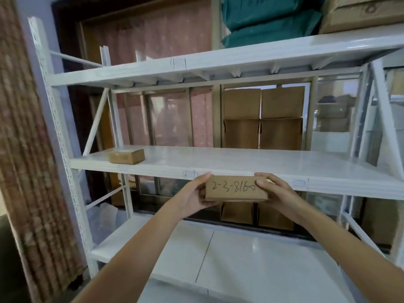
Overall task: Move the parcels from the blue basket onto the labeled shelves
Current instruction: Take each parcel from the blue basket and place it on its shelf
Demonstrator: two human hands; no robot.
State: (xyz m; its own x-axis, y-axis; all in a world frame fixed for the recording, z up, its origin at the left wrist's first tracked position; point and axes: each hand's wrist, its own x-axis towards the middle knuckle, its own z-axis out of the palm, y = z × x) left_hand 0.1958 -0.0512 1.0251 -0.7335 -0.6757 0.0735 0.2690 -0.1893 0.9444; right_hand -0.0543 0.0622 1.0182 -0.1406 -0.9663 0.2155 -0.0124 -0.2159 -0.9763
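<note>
Parcel (236,188): brown cardboard, handwritten "2-3-8160".

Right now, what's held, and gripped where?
A brown cardboard parcel marked 2-3-816-something, held by its two short ends: left hand on the left end, right hand on the right.

Pretty cramped storeroom. A brick pillar (32,149) runs down the left edge of the frame, and a dark wooden door frame (72,68) sits just right of it. Center background has metal-framed windows (170,119) with pinkish frosted glass. Flattened cardboard (262,119) leans against them, center-right. Soft daylight, pale surfaces.
</note>
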